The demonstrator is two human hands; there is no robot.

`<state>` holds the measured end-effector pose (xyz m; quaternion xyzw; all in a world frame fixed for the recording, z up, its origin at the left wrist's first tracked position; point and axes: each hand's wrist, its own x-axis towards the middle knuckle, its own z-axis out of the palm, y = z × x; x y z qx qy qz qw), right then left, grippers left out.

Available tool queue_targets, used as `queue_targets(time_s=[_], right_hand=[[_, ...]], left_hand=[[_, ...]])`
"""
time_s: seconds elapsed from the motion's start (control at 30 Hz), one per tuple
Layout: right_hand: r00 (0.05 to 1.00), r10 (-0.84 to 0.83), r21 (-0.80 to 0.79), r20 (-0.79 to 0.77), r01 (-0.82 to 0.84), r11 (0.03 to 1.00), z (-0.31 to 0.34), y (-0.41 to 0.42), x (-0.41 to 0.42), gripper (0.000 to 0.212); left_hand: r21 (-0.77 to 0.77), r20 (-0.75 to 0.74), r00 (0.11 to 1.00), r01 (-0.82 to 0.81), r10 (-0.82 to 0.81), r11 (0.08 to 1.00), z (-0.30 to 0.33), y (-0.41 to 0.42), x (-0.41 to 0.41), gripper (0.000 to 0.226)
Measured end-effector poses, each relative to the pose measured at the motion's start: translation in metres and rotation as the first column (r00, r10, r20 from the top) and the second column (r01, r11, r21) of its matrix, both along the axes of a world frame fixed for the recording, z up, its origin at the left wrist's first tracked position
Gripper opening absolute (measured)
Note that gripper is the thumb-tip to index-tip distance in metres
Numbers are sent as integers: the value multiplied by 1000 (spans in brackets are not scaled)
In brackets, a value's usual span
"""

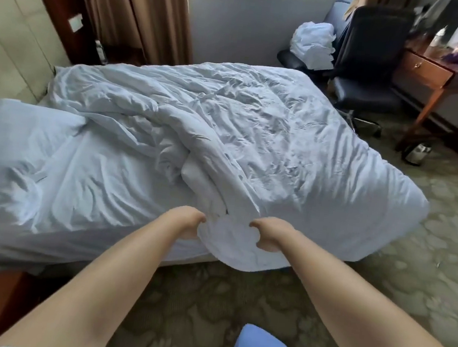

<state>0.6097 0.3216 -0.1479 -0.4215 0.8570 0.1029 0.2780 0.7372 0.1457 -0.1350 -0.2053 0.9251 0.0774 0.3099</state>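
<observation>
While both hands clutch the duvet corner (fingers curled), left hand, right hand.

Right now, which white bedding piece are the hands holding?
The spread-out duvet: the left hand and right hand grip its near corner. The pillow lies untouched at left; the linen pile sits on the black chair.

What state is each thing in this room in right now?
Duvet: crumpled, spread out, near corner gripped.
Left grip: hand curled round that corner.
Right grip: hand curled round it too.
Sheet: wrinkled, uncovered at the left.
Curtain: drawn aside.
Desk drawer: shut.
Kettle: upright on the carpet.
White linen: heaped on a dark seat.
</observation>
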Motion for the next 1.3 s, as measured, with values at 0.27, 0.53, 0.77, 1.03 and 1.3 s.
queue_targets(time_s=[0.27,0.53,0.77,1.03,1.3], right_hand=[[976,183,-96,118,-172,980,-50,-151,-14,58],[915,166,-83,368,-146,986,-113,-312,-62,57],[939,-92,-48,330,114,992,-153,-363,-131,63],[829,-550,-63,105,557,828,-186,-380,-198,107],[785,-619,-131,-33,610,781,-210,-411,-156,131]], left_hand=[[-49,88,996,-13,17,999,-47,-99,-27,62],[-6,146,976,-160,159,987,-104,-226,-97,59],[-24,92,974,-205,207,978,-151,-303,-139,51],[-190,-66,998,-8,-5,982,-203,-352,-212,100],[-244,-302,913,204,-274,948,-222,-400,-240,71]])
